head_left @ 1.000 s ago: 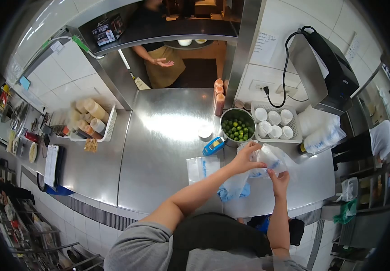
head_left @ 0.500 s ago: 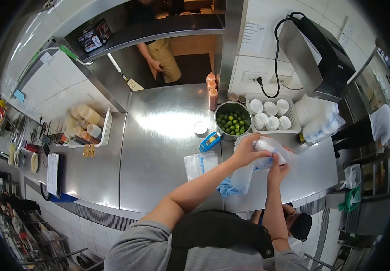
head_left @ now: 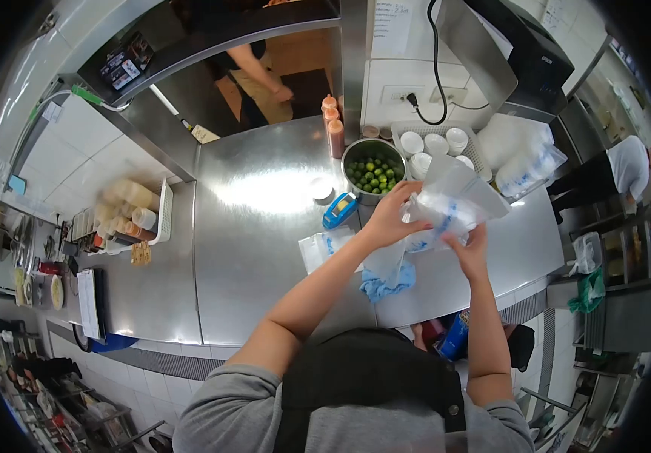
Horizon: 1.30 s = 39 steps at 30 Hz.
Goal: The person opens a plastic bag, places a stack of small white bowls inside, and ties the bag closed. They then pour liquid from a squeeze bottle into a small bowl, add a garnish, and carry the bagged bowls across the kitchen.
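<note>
Over the right part of the counter I hold a clear plastic bag (head_left: 450, 211) with blue print, its top flared upward. My left hand (head_left: 395, 217) grips its left side, and my right hand (head_left: 472, 253) pinches it low on the right. What is inside cannot be made out. Flat printed bags (head_left: 321, 249) lie left of my hands, beside a crumpled blue cloth (head_left: 387, 284). A blue tape dispenser (head_left: 340, 211) rests in front of a metal pot (head_left: 370, 199) of small green limes (head_left: 374, 174).
Behind the bag, a white basket (head_left: 481, 157) holds stacked white cups (head_left: 436, 143). Sauce bottles (head_left: 335, 137) stand by the pillar, and wrapped packs (head_left: 525, 162) sit at right. A black printer (head_left: 533, 57) hangs above. Other people stand beyond the pass-through, at right and below the counter.
The bundled bag has been spread, and its top now stands up and open. My right hand has moved lower along it. The view has shifted slightly.
</note>
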Motion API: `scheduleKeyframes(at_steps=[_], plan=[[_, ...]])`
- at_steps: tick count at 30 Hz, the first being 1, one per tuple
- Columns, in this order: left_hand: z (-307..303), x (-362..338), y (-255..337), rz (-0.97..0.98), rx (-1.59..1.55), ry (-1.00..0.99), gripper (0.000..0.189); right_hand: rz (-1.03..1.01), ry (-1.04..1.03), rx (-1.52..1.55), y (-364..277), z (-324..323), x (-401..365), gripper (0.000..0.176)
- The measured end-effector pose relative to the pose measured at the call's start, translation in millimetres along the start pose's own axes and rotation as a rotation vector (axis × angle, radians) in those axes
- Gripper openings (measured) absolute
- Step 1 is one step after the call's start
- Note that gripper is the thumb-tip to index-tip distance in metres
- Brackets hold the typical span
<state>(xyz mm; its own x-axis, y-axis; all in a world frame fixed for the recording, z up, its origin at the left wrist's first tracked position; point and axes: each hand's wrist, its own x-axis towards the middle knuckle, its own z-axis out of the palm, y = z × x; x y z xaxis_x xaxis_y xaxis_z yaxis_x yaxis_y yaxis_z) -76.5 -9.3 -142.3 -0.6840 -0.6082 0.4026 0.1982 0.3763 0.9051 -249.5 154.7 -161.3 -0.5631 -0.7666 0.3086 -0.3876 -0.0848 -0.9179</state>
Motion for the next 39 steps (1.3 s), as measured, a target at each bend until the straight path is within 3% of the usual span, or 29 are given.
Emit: scheduleKeyframes(at_steps=[1, 4, 5, 8, 10, 13, 15, 18, 28, 31, 34, 36, 37, 39], plan=[[0.7, 2.8, 9.4, 0.026, 0.058, 0.057, 0.055, 0.047, 0.071, 0.135, -5.4, 6.3, 2.3, 0.054], [7.2, 5.3, 21.3, -0.176, 0.01, 0.14, 0.044, 0.067, 0.16, 0.14, -19.0, 18.1, 5.1, 0.051], [11.1, 2.8, 20.3, -0.078, 0.092, 0.216, 0.037, 0.106, 0.187, 0.202, -11.4, 24.3, 3.0, 0.049], [16.3, -1.7, 1.6, -0.156, 0.032, 0.224, 0.034, 0.199, 0.216, 0.315, -8.4, 33.9, -6.1, 0.047], [18.9, -3.4, 9.9, -0.159, -0.034, 0.23, 0.035, 0.031, 0.227, 0.274, -4.5, 36.2, -6.7, 0.047], [25.3, -4.3, 7.6, -0.157, -0.089, 0.258, 0.036, -0.058, 0.211, 0.096, 2.8, 27.8, -3.4, 0.046], [32.4, -5.6, 8.5, -0.083, -0.147, 0.312, 0.037, 0.029, 0.166, 0.23, 2.4, 25.9, -4.4, 0.047], [32.7, -11.8, 4.7, -0.264, -0.172, 0.289, 0.038, 0.085, 0.146, 0.258, 4.5, 25.2, -9.3, 0.048], [30.5, -23.5, -38.8, -0.236, -0.179, 0.21, 0.032, 0.024, 0.11, 0.105, 27.9, 17.5, -12.1, 0.054], [21.2, -19.5, -36.1, -0.201, -0.116, 0.191, 0.032, 0.012, 0.009, -0.109, 27.5, -5.6, -2.8, 0.055], [10.6, -6.2, -15.0, -0.246, -0.12, 0.156, 0.034, 0.105, 0.032, 0.182, 0.6, -10.6, 8.7, 0.056], [13.1, 5.6, -17.0, -0.251, -0.136, 0.068, 0.036, 0.112, 0.045, 0.255, 2.1, -3.6, 10.6, 0.054], [17.3, 4.7, -26.1, -0.164, -0.12, 0.09, 0.036, 0.115, 0.06, 0.288, 3.1, -2.4, 8.9, 0.052], [26.1, -2.9, -35.4, -0.253, -0.168, 0.131, 0.034, 0.11, 0.073, 0.286, 5.4, 0.3, 4.1, 0.052]])
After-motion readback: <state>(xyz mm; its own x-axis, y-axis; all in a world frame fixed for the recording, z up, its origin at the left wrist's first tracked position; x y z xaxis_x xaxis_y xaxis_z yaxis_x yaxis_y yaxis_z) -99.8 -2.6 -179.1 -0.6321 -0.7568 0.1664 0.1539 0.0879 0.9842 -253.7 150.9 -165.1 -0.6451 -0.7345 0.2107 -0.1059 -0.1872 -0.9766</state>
